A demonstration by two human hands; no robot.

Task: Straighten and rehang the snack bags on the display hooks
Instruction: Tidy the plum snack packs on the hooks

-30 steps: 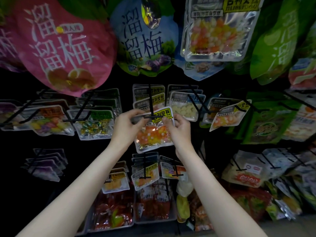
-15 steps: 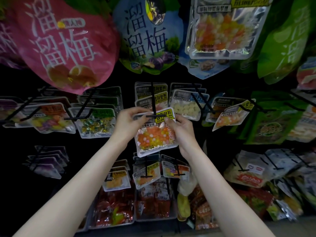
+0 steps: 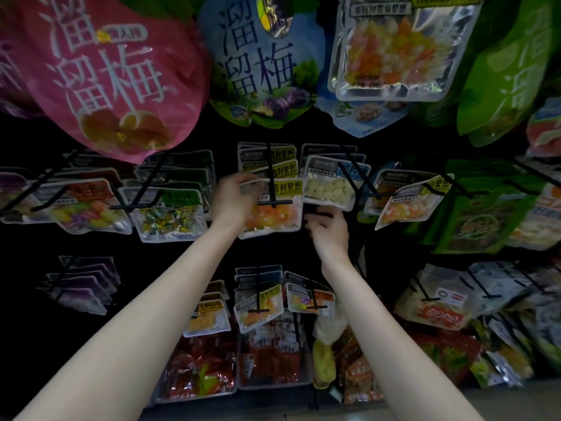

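Note:
A clear snack bag [image 3: 273, 215] with orange and white pieces and a yellow label hangs on the black display hook [image 3: 272, 189] at the centre of the middle row. My left hand [image 3: 233, 202] grips its top left corner. Below and right of the bag, my right hand [image 3: 329, 227] hovers with fingers loosely curled, holding nothing. More bags of the same kind hang behind it on that hook.
A bag of white pieces [image 3: 329, 189] hangs on the hook to the right, a tilted bag [image 3: 409, 200] further right. Green-label bags [image 3: 170, 214] hang to the left. Large pink [image 3: 100, 74] and blue [image 3: 261, 68] bags hang overhead. Red packets [image 3: 206, 366] fill trays below.
The bag has gone onto the hook and moved back toward the rack. My right hand has let go of it and dropped to the lower right; my left hand still holds the top corner.

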